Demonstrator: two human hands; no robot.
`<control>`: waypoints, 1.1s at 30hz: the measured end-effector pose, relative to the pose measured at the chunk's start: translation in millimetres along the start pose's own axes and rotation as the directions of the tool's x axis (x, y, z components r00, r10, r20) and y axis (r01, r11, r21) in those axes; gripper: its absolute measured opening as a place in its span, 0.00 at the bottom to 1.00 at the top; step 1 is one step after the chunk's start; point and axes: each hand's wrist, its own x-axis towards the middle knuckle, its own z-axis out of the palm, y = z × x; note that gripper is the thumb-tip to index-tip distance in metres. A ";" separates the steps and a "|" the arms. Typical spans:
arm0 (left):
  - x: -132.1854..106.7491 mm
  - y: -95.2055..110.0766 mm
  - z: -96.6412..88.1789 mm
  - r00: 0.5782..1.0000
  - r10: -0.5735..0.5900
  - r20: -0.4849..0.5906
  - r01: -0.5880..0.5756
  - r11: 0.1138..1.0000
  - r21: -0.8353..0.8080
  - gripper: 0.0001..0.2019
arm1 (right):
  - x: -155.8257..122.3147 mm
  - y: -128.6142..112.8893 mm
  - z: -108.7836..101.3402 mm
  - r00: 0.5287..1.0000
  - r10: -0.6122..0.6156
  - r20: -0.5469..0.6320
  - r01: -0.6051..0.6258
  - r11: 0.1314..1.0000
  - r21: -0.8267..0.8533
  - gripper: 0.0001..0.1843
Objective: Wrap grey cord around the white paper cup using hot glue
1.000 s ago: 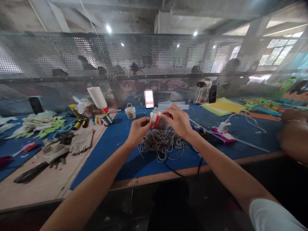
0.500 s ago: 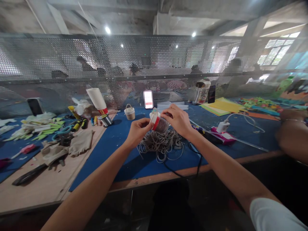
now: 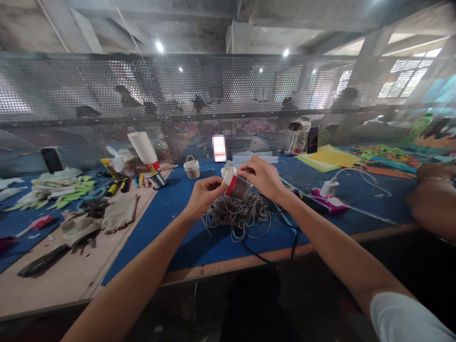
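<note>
A paper cup (image 3: 231,184) with a white rim, a red band and grey-brown cord wound round its lower part is held tilted above the table. My left hand (image 3: 205,194) grips it by the rim end, thumb and fingers closed. At the cord-wrapped end, my right hand (image 3: 261,175) has its fingers pinched together on the cord (image 3: 243,187); the fingertips are partly hidden. Beneath the cup lies a loose heap of the same cord (image 3: 237,213) on the blue table mat (image 3: 174,237).
Behind stand a small handled basket (image 3: 192,168), a lit phone (image 3: 219,147) and a leaning stack of paper cups (image 3: 143,148). Gloves (image 3: 119,213) and scissors (image 3: 93,198) lie left. A charger on a pink power strip (image 3: 333,203) sits right, near another person's arm (image 3: 432,204).
The cup has turned slightly in my hands, with its cord-wrapped side shifting a little. Both hands stay in nearly the same place.
</note>
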 end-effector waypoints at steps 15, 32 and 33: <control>0.6 -0.4 -1.7 0.998 0.014 0.053 -0.012 1.000 -0.024 0.09 | 11.5 8.4 -0.9 0.984 0.080 0.161 -0.088 0.995 0.045 0.08; 4.3 -6.3 -5.1 0.999 -0.017 -0.027 0.016 1.000 -0.025 0.10 | 8.3 38.2 22.7 0.966 0.124 0.227 -0.229 0.818 0.528 0.17; 5.1 -8.0 -5.4 0.999 -0.016 -0.041 0.014 0.999 -0.035 0.10 | 5.5 36.1 20.4 0.963 0.153 0.223 -0.253 0.799 0.545 0.19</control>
